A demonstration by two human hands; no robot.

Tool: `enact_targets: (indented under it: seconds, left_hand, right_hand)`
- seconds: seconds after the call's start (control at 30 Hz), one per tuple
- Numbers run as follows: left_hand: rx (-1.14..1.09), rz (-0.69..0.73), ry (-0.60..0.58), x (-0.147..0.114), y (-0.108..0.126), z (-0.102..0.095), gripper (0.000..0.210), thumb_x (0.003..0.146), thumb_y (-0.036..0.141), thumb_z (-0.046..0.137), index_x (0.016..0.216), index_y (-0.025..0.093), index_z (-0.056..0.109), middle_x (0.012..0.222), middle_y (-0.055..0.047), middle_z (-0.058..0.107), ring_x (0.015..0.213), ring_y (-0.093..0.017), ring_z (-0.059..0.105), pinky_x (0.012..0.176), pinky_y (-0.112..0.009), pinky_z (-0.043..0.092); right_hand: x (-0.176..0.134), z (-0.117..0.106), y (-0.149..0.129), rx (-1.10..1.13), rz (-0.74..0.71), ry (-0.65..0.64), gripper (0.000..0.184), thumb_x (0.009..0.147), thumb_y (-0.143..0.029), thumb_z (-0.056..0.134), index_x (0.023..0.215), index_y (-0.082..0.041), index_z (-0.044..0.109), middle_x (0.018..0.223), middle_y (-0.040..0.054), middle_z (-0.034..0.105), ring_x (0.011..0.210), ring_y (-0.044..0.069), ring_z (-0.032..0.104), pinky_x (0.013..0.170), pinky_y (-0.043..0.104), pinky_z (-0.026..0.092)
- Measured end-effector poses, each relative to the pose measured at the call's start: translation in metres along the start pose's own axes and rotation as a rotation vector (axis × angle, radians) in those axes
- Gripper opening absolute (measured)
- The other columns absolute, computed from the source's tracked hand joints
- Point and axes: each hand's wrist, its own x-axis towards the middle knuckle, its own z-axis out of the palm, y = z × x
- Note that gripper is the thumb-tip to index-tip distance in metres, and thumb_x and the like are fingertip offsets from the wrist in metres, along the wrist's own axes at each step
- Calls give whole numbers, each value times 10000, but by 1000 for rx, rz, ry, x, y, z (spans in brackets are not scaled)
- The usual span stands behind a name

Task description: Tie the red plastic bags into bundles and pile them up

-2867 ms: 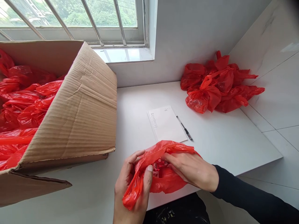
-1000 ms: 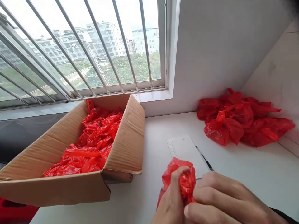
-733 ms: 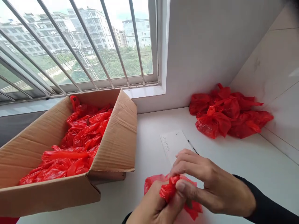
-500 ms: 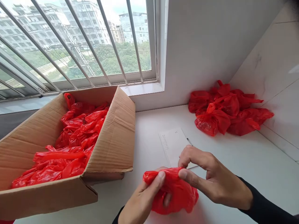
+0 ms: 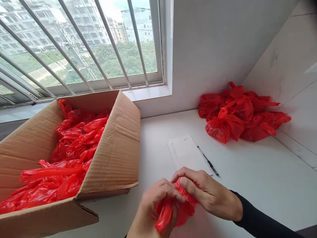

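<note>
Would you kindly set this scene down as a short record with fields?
Left hand: gripping a red plastic bag
Right hand: gripping the same bag
Bag contents: hidden
Cardboard box: open, holding many red bags
Bag pile: on the white table, near the wall
White paper: flat, its writing too small to read
Pen: alongside the paper

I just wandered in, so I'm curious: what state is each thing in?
Left hand: curled round the held red plastic bag.
Right hand: gripping the same bag.
Held red plastic bag: bunched; tied or not, hidden.
Cardboard box: open, filled with red plastic bags.
Piled red bags: heaped together.
Paper pad: flat, written on.
Pen: lying beside the pad.
Window: barred; whether shut, unclear.
</note>
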Motion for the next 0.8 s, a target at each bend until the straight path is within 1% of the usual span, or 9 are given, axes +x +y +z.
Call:
enact_targets:
  seconds: [0.1, 0.17, 0.27, 0.33, 0.4, 0.5, 0.57, 0.7, 0.8]
  left_hand:
    - [175, 168, 241, -3, -12, 13, 141, 881, 194, 610, 979, 248, 696, 857, -28, 642, 718, -137, 600, 625, -226, 440]
    - [258, 266, 390, -4, -23, 23, 160, 893, 167, 608, 997, 255, 692, 915, -35, 636, 781, -143, 622, 666, -222, 469]
    - [381, 333, 496, -7, -39, 31, 257, 910, 110, 574, 1061, 278, 695, 975, -36, 609, 859, -145, 630, 722, -217, 488]
    - [461, 339, 490, -9, -47, 32, 362, 927, 89, 536, 1182, 308, 668, 1034, -42, 588, 907, -146, 627, 749, -218, 488]
    - [550, 328, 451, -9, -52, 32, 441, 957, 112, 495, 1324, 337, 594, 1185, -67, 570, 1049, -176, 613, 853, -252, 490]
    - [660, 273, 382, -12, -61, 29, 513, 1011, 180, 401, 1501, 330, 394, 1425, -95, 497, 1299, -238, 498, 1055, -358, 427]
    - [717, 253, 359, -19, -72, 23, 535, 1026, 205, 351, 1549, 307, 296, 1490, -97, 475, 1373, -257, 434, 1115, -415, 382]
    - [826, 255, 373, -54, -108, 2, 601, 990, 130, 390, 1552, 316, 291, 1477, -67, 527, 1374, -268, 444, 1115, -456, 379]
    - [895, 166, 399, -79, -128, -8, 575, 992, 143, 395, 1533, 329, 340, 1430, -51, 573, 1332, -247, 489, 1077, -419, 422]
  right_hand:
    - [2, 4, 6, 0, 77, 0, 318, 1036, -353, 371, 1137, -223, 643, 937, 24, 700, 818, 165, 621, 761, 302, 487]
    - [3, 6, 12, 27, 74, -63, 296, 1017, -328, 416, 1201, -218, 619, 940, 28, 694, 819, 165, 615, 746, 296, 486]
    - [4, 8, 22, 94, 73, -150, 239, 991, -301, 463, 1130, -193, 625, 887, 15, 657, 760, 145, 571, 694, 275, 465]
    - [4, 9, 25, 140, 88, -141, 188, 983, -302, 487, 1051, -186, 618, 861, 2, 633, 730, 131, 538, 676, 264, 448]
    - [4, 9, 23, 155, 86, -76, 144, 977, -307, 510, 1004, -191, 592, 863, -8, 620, 747, 129, 533, 692, 263, 445]
    - [2, 7, 16, 79, 84, 65, 114, 985, -299, 497, 955, -207, 557, 887, -12, 612, 791, 136, 547, 720, 267, 445]
    - [-2, 2, 17, 9, 111, 138, 124, 995, -302, 472, 938, -217, 542, 886, -14, 602, 801, 141, 554, 703, 266, 439]
    - [-17, -15, 49, -89, 236, 265, 204, 1001, -371, 465, 872, -226, 529, 796, -25, 569, 768, 156, 545, 625, 274, 399]
    - [-28, -21, 77, -70, 299, 317, 247, 993, -417, 487, 849, -223, 538, 815, -16, 604, 812, 170, 589, 740, 311, 445]
